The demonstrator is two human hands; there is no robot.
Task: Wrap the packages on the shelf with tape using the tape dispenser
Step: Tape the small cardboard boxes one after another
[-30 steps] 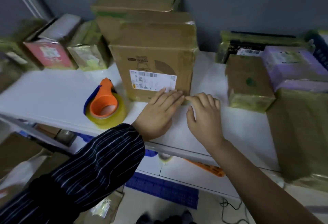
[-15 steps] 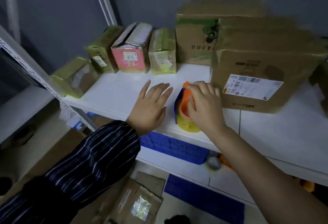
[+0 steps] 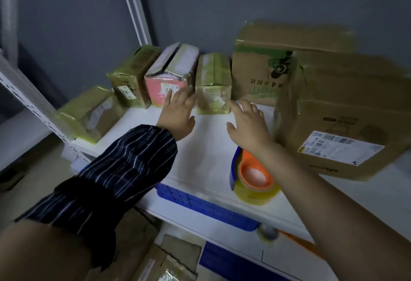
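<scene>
A small tape-wrapped brown package stands at the back of the white shelf. My left hand reaches in on its left with fingers straight, just in front of a pink package. My right hand comes in on its right, fingers spread, fingertips near its lower right corner. Neither hand holds anything. The orange and blue tape dispenser with its yellowish roll lies on the shelf near the front edge, under my right forearm.
Two more wrapped packages sit further left beside the shelf's upright post. A large labelled carton stands on the right, with another carton behind it. Blue crates and boxes lie below.
My right hand has left the tape dispenser and both hands have moved back toward the small wrapped package. The view has swung left, away from the large carton.
</scene>
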